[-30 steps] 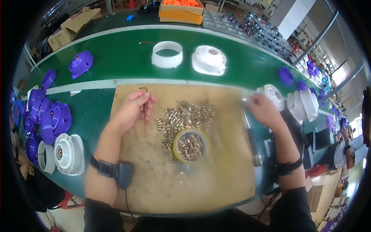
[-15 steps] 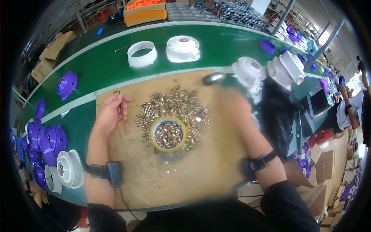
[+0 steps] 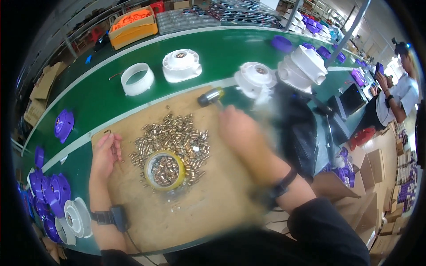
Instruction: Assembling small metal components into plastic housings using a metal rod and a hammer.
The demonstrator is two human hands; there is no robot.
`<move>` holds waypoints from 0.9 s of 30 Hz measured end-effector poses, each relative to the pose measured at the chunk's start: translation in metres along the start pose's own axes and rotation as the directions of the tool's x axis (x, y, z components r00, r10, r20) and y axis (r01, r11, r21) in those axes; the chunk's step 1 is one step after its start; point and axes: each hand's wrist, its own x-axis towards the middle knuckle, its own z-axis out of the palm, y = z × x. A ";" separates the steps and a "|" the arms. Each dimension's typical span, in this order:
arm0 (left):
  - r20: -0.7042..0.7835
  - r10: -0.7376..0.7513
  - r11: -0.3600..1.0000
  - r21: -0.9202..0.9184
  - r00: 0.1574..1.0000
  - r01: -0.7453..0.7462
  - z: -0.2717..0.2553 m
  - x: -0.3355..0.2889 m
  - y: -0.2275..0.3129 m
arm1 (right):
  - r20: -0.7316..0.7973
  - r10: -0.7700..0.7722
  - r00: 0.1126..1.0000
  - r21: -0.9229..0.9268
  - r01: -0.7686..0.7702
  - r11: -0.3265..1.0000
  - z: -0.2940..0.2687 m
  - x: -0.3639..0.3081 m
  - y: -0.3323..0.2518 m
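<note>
The small cylinders (image 3: pixel 171 133) had the shine of bare metal, while the yellow ring (image 3: pixel 181 176) looked like smooth, glossy plastic tape. The hex key (image 3: pixel 108 131) appeared to be coppery metal; the hammer (image 3: pixel 210 96) had a smooth, shiny head. The board (image 3: pixel 208 208) was matt and stained, the bench (image 3: pixel 217 57) smooth, the white housing (image 3: pixel 182 68) glossy plastic, and the open box (image 3: pixel 376 166) dull cardboard.

Grey post (image 3: pixel 350 30) (slanting), pale floor (image 3: pixel 375 142), shelving (image 3: pixel 321 9).

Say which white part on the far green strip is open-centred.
The leftmost one, beyond the left hand: the white ring. Green shows through its middle; the white housings to its right have filled centres.
</note>
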 end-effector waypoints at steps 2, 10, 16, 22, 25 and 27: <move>0.033 0.016 1.000 0.003 0.999 -0.016 0.002 0.006 -0.002 | -0.065 -0.091 0.994 -0.054 0.087 0.995 0.018 0.004 0.014; 0.042 0.023 0.999 0.028 0.999 -0.024 -0.003 0.003 -0.003 | -0.046 0.034 0.998 0.016 -0.034 0.999 0.005 0.000 -0.003; -0.035 0.010 0.999 0.037 0.999 -0.008 0.004 0.000 -0.001 | -0.043 0.040 0.998 -0.006 -0.041 0.999 0.003 -0.002 -0.007; 0.029 0.014 1.000 0.027 0.999 -0.014 0.001 0.006 -0.002 | -0.032 0.027 0.999 -0.029 -0.028 0.999 0.002 -0.003 -0.007; 0.031 -0.004 0.999 0.034 1.000 0.003 0.003 0.005 -0.004 | -0.035 0.046 0.998 -0.033 -0.047 0.998 0.001 0.002 -0.007; 0.014 0.011 1.000 0.008 1.000 -0.011 -0.002 0.007 -0.003 | -0.016 0.067 0.998 -0.035 -0.067 0.997 0.002 0.001 -0.010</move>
